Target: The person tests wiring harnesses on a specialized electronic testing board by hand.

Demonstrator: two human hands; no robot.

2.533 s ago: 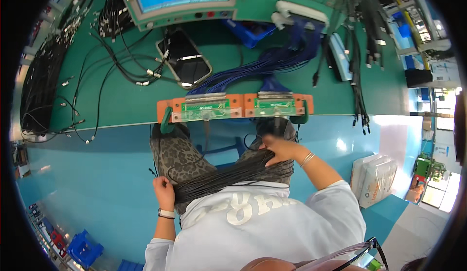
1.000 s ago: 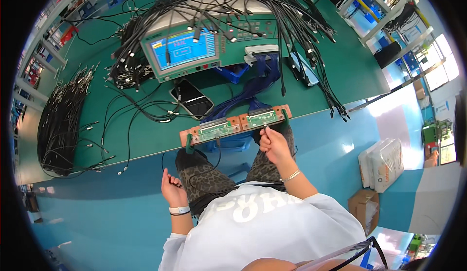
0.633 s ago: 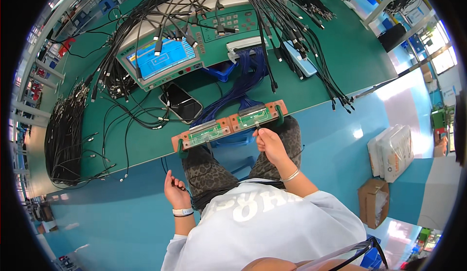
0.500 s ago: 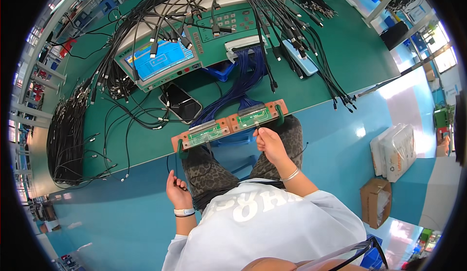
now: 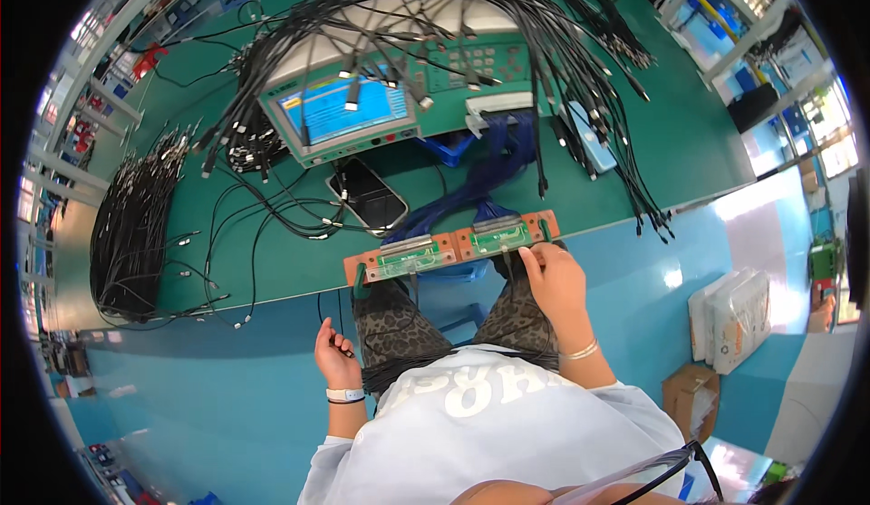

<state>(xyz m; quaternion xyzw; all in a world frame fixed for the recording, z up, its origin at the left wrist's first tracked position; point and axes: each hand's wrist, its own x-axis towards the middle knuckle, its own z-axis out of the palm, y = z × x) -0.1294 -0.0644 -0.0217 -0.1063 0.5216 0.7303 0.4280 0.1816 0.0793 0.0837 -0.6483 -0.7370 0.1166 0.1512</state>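
While the right hand (image 5: 555,280) rests its loosely curled fingers against the near edge of the orange fixture board with two green connector strips (image 5: 450,250), the left hand (image 5: 333,353) pinches a thin black cable (image 5: 339,310) beside the lap. That board sits at the front edge of the green workbench (image 5: 272,269). Behind it lie a black phone (image 5: 367,195), blue ribbon wires (image 5: 485,174) and a green tester with a blue screen (image 5: 344,111), draped in black cables.
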